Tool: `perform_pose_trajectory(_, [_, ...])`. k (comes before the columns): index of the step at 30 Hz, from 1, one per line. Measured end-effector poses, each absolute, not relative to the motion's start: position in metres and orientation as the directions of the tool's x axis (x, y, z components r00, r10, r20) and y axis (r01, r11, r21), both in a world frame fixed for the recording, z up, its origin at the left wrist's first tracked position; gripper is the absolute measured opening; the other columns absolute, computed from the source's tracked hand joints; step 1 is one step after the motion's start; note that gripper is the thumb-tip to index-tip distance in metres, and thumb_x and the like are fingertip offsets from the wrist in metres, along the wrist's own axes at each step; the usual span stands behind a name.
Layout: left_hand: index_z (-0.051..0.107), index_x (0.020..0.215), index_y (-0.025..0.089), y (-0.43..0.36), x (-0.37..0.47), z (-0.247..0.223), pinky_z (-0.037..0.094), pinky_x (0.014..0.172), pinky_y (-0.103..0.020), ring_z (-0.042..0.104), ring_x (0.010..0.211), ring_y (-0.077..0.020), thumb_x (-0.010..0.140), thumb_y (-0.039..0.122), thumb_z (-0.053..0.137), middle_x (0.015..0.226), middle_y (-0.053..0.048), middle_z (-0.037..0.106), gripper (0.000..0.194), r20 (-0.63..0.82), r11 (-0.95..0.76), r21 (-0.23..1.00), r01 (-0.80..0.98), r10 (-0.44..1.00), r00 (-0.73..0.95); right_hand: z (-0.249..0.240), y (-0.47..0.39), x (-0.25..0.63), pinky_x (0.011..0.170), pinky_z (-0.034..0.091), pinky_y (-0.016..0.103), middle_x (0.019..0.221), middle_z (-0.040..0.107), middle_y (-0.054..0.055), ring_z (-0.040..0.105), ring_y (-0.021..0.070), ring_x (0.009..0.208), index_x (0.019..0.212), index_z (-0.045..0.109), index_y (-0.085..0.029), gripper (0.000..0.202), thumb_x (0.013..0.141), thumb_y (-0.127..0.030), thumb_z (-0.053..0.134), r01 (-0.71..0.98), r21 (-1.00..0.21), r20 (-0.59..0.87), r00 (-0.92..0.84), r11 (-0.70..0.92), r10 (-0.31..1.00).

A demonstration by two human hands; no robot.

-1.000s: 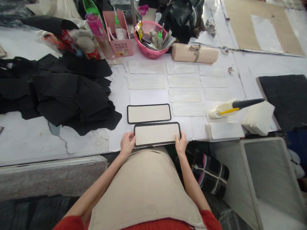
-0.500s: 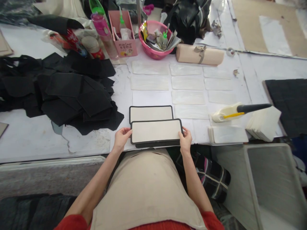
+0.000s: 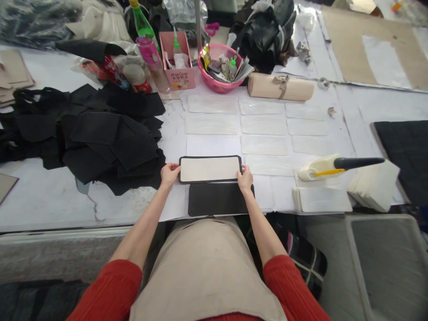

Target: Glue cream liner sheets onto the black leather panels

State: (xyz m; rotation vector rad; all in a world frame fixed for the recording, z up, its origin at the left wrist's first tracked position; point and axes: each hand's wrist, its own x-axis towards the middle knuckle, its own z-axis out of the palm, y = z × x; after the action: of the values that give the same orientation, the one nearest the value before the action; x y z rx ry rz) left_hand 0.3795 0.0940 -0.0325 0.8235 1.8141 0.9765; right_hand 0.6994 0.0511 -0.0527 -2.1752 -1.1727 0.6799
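A cream rectangular panel with a black rim (image 3: 210,169) is held level between both hands. My left hand (image 3: 170,174) pinches its left end, and my right hand (image 3: 244,177) grips its right end, thumb on top. Just below it, at the table's front edge, lies a black rectangular piece (image 3: 219,199), partly under my right wrist. Whatever lies directly beneath the held panel is hidden.
Black pieces (image 3: 96,129) are heaped at left. Whitish strips (image 3: 264,125) lie in rows beyond my hands. At right are a black-handled brush (image 3: 357,163), stacked white pieces (image 3: 323,199) and a grey bin (image 3: 388,263). A pink basket (image 3: 220,84) stands behind.
Both hands have carried the rimmed panel away from my body, over where another rimmed panel lay. The black piece beneath it is now uncovered. The view has shifted slightly.
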Motion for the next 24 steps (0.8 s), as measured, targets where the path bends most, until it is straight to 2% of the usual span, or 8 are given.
perform_pose_trajectory(6, [0.063, 0.078, 0.015, 0.094, 0.375, -0.051, 0.043, 0.051, -0.024, 0.056, 0.058, -0.0138, 0.064, 0.030, 0.069, 0.069, -0.002, 0.063, 0.021, -0.341, 0.452, 0.867, 0.210, 0.846, -0.411, -0.050, 0.050, 0.694, 0.085, 0.045, 0.033, 0.110, 0.065, 0.013, 0.060, 0.0233, 0.098, 0.116, 0.058, -0.015, 0.031, 0.087, -0.019, 0.049, 0.733, -0.529, -0.132, 0.426, -0.427, 0.895])
perform_pose_trajectory(11, [0.064, 0.080, 0.016, 0.094, 0.369, -0.056, 0.046, 0.061, -0.028, 0.058, 0.063, -0.0167, 0.069, 0.032, 0.069, 0.070, -0.003, 0.062, 0.020, -0.263, 0.418, 0.825, 0.379, 0.879, -0.397, -0.040, 0.051, 0.692, 0.086, 0.045, 0.034, 0.110, 0.061, 0.014, 0.055, 0.0246, 0.104, 0.116, 0.059, -0.015, 0.030, 0.087, -0.017, 0.052, 0.809, -0.425, -0.101, 0.404, -0.407, 0.909])
perform_pose_trajectory(13, [0.064, 0.085, 0.016, 0.090, 0.370, -0.047, 0.048, 0.068, -0.030, 0.060, 0.068, -0.0185, 0.072, 0.031, 0.068, 0.078, -0.005, 0.064, 0.020, -0.179, 0.375, 0.784, 0.494, 0.899, -0.399, -0.034, 0.051, 0.691, 0.087, 0.044, 0.035, 0.112, 0.059, 0.015, 0.053, 0.0261, 0.107, 0.118, 0.059, -0.015, 0.032, 0.086, -0.015, 0.053, 0.833, -0.402, -0.067, 0.386, -0.379, 0.920])
perform_pose_trajectory(15, [0.064, 0.092, 0.017, 0.083, 0.376, -0.035, 0.047, 0.077, -0.034, 0.062, 0.079, -0.0217, 0.076, 0.028, 0.066, 0.091, -0.008, 0.064, 0.020, -0.032, 0.291, 0.696, 0.656, 0.926, -0.377, -0.028, 0.050, 0.689, 0.089, 0.044, 0.035, 0.113, 0.058, 0.015, 0.053, 0.0261, 0.108, 0.120, 0.058, -0.015, 0.033, 0.087, -0.014, 0.052, 0.841, -0.430, -0.032, 0.351, -0.330, 0.936])
perform_pose_trajectory(17, [0.064, 0.098, 0.018, 0.076, 0.388, -0.023, 0.045, 0.086, -0.037, 0.060, 0.094, -0.0256, 0.081, 0.026, 0.061, 0.102, -0.011, 0.063, 0.018, 0.083, 0.160, 0.590, 0.791, 0.963, -0.257, -0.024, 0.050, 0.684, 0.088, 0.045, 0.034, 0.112, 0.060, 0.013, 0.056, 0.0234, 0.103, 0.119, 0.058, -0.017, 0.032, 0.089, -0.015, 0.049, 0.819, -0.509, -0.042, 0.285, -0.266, 0.958])
perform_pose_trajectory(18, [0.064, 0.098, 0.019, 0.074, 0.395, -0.018, 0.043, 0.088, -0.037, 0.059, 0.099, -0.0268, 0.084, 0.026, 0.059, 0.104, -0.011, 0.063, 0.016, 0.094, 0.079, 0.556, 0.827, 0.983, -0.157, -0.024, 0.050, 0.680, 0.086, 0.046, 0.033, 0.110, 0.061, 0.011, 0.058, 0.0215, 0.098, 0.118, 0.059, -0.018, 0.030, 0.091, -0.016, 0.047, 0.799, -0.553, -0.069, 0.237, -0.235, 0.969])
perform_pose_trajectory(21, [0.063, 0.094, 0.021, 0.073, 0.419, -0.013, 0.042, 0.087, -0.036, 0.059, 0.099, -0.0268, 0.089, 0.024, 0.054, 0.097, -0.010, 0.065, 0.011, -0.005, -0.108, 0.536, 0.837, 0.991, 0.131, -0.027, 0.053, 0.667, 0.079, 0.047, 0.030, 0.104, 0.066, 0.007, 0.062, 0.0174, 0.085, 0.112, 0.062, -0.020, 0.024, 0.093, -0.019, 0.048, 0.765, -0.618, -0.176, 0.091, -0.182, 0.980])
perform_pose_trajectory(24, [0.062, 0.089, 0.021, 0.079, 0.436, -0.016, 0.042, 0.078, -0.035, 0.059, 0.089, -0.0258, 0.088, 0.024, 0.055, 0.089, -0.009, 0.065, 0.007, -0.125, -0.132, 0.490, 0.862, 0.967, 0.220, -0.034, 0.056, 0.658, 0.078, 0.047, 0.029, 0.101, 0.069, 0.006, 0.064, 0.0183, 0.089, 0.106, 0.064, -0.021, 0.019, 0.091, -0.018, 0.052, 0.789, -0.586, -0.238, 0.051, -0.185, 0.970])
